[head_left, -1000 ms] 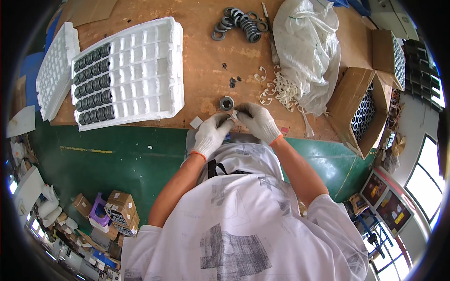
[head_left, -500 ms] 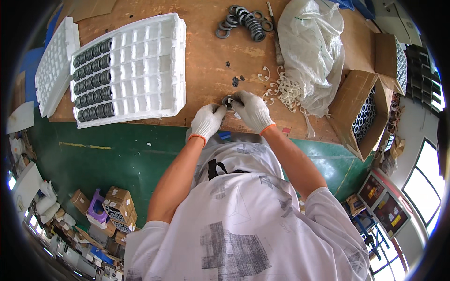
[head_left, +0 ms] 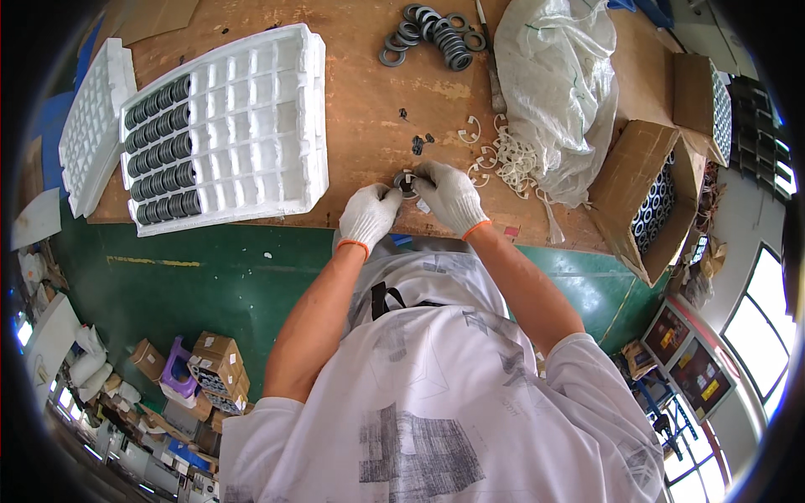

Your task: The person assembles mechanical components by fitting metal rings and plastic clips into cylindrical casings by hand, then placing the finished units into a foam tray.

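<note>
From the head camera, looking down, both gloved hands meet at the near edge of a wooden table (head_left: pixel 360 101). The left hand (head_left: pixel 369 216) and the right hand (head_left: pixel 449 194) together pinch a small dark ring (head_left: pixel 406 181), which sits between the fingertips just above the table edge. The left hand's fingers close on the ring's near left side; the right hand's fingers curl over its right side, so each hand is grasping the same ring.

Just beyond the ring lie a few small dark bits (head_left: pixel 417 144) on the bare wood. To the right of the hands is a scatter of white open clips (head_left: pixel 510 159), touching the foot of a crumpled clear plastic bag (head_left: pixel 558 92). At the far edge of the table lies a loose pile of dark rings (head_left: pixel 432 32).

To the left stands a white foam tray (head_left: pixel 260 117) with many compartments; its left columns hold rows of dark rings (head_left: pixel 159 151), the rest are unfilled. A second white foam tray (head_left: pixel 88 134) leans beside it. On the right an open cardboard box (head_left: pixel 629 180) shows stacked rings inside. Below the table is a green floor (head_left: pixel 210 277).
</note>
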### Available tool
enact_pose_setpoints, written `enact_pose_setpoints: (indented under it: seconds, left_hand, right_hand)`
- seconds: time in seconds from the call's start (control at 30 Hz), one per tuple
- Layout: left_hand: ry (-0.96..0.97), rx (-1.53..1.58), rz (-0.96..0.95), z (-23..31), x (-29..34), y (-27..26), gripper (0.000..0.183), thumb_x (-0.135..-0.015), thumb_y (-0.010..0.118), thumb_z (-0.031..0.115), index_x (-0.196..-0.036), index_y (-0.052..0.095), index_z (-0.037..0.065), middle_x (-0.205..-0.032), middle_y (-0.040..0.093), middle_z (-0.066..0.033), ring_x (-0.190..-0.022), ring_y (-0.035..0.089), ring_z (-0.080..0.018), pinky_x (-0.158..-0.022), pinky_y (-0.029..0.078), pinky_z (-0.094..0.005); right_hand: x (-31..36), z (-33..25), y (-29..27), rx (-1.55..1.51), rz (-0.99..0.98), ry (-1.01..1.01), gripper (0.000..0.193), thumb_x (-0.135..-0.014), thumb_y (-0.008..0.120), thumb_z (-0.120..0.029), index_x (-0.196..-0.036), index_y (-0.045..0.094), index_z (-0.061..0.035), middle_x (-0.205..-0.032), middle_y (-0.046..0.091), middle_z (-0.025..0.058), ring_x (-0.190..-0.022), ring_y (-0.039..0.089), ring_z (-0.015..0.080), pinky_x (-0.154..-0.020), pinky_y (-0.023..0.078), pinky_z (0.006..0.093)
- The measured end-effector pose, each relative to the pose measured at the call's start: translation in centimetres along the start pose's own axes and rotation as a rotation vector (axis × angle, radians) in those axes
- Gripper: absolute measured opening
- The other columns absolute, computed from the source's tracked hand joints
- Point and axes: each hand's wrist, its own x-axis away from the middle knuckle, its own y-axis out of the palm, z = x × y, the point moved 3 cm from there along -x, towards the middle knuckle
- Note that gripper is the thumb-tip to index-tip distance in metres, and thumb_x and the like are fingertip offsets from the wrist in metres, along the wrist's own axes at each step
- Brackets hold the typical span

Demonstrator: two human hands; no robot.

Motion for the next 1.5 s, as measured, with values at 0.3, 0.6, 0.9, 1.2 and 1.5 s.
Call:
enact_pose_setpoints:
  seconds: [0.3,0.6,0.9,1.2,1.5]
  left_hand:
    - [-0.002,-0.088,0.070,1.1,0.6,0.2,0.047,-0.094,0.054,0.048,-0.102,0.078,0.008,-0.103,0.076,-0.0236,-0.103,0.072,-0.0432,-0.092,0.054,-0.0528]
    - [0.048,-0.151,0.127,1.5,0.8,-0.3,0.046,-0.094,0.055,0.047,-0.088,0.075,0.006,-0.084,0.075,-0.0164,-0.087,0.074,-0.0353,-0.079,0.053,-0.0473]
    - [0.029,-0.125,0.059,2.5,1.7,-0.8,0.047,-0.097,0.054,0.049,-0.104,0.077,0.009,-0.101,0.077,-0.0197,-0.102,0.072,-0.0410,-0.089,0.054,-0.0513]
    - [0.070,-0.143,0.124,1.9,1.5,-0.5,0.045,-0.097,0.054,0.048,-0.105,0.078,0.010,-0.103,0.077,-0.0203,-0.104,0.072,-0.0420,-0.089,0.054,-0.0521]
    - [0.064,-0.128,0.039,1.5,1.0,-0.6,0.046,-0.096,0.054,0.048,-0.110,0.077,0.011,-0.109,0.076,-0.0201,-0.108,0.071,-0.0424,-0.093,0.053,-0.0524]
  right_hand:
    - [0.1,0.3,-1.3,-0.090,-0.089,0.006,0.033,-0.095,0.064,-0.024,-0.119,0.072,-0.0027,-0.107,0.076,0.0231,-0.105,0.072,0.0417,-0.091,0.056,0.0478]
    - [-0.8,0.1,-1.2,-0.082,-0.215,-0.020,0.051,-0.094,0.071,-0.026,-0.139,0.064,-0.0013,-0.125,0.074,0.0220,-0.114,0.073,0.0330,-0.098,0.055,0.0398]
    - [-0.9,2.7,0.5,-0.398,-0.214,0.044,0.049,-0.097,0.071,-0.020,-0.142,0.062,-0.0033,-0.128,0.074,0.0156,-0.110,0.074,0.0229,-0.094,0.058,0.0364]
    - [-0.8,0.3,-1.0,-0.074,-0.233,0.045,0.047,-0.099,0.069,-0.026,-0.141,0.064,-0.0047,-0.130,0.071,0.0212,-0.113,0.073,0.0333,-0.097,0.057,0.0405]
    - [-2.7,-0.7,-0.5,0.017,-0.159,-0.087,0.029,-0.097,0.067,-0.020,-0.119,0.074,-0.0022,-0.118,0.071,0.0208,-0.104,0.073,0.0370,-0.092,0.057,0.0427]
